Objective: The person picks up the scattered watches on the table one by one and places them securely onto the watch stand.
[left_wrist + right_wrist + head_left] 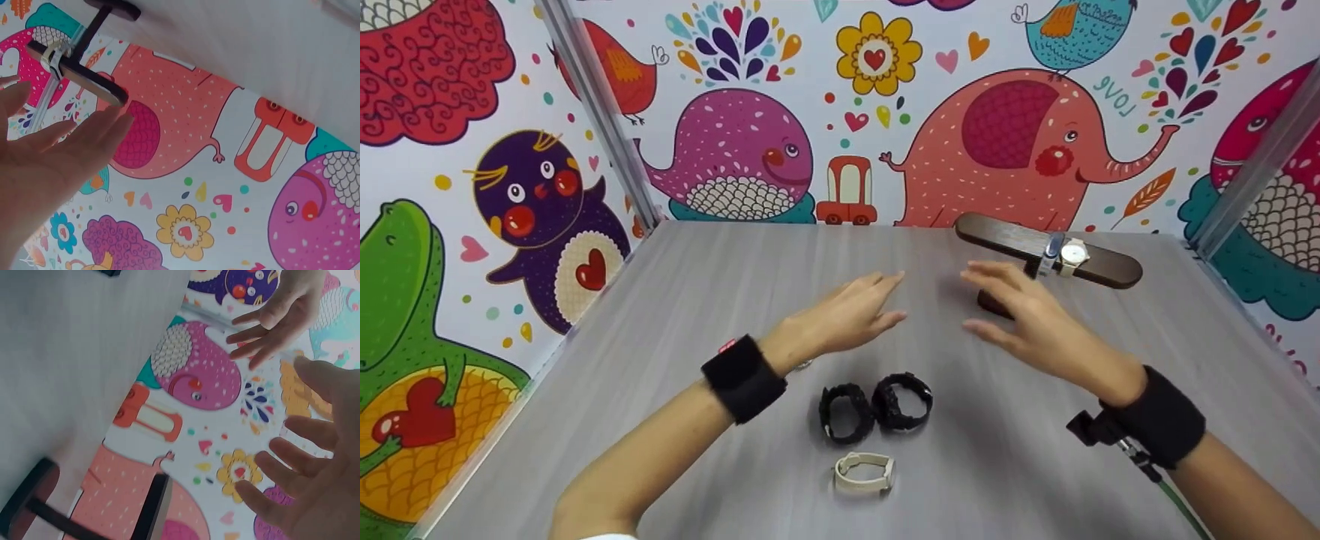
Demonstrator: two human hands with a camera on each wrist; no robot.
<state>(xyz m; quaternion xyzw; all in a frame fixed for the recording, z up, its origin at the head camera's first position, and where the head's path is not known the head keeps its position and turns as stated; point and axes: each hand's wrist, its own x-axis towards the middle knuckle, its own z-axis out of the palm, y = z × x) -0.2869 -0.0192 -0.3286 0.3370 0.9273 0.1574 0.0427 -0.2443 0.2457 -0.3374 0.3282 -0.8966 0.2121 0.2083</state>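
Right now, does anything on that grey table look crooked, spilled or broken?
Nothing looks spilled or broken. The dark brown bar-shaped stand does look askew: from the head view, its bar slants against the back edge of the grey table. A small object half hidden at the wrist of the left hand can't be judged.

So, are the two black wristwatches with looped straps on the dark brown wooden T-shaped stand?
No, both black wristwatches sit side by side on the grey tabletop, nearer the camera than the stand.

Hands [844, 315] [1039, 330] over grey table [727, 285], two black watches [864, 416] [888, 405], cream watch [861, 484], dark watch stand [1005, 237]
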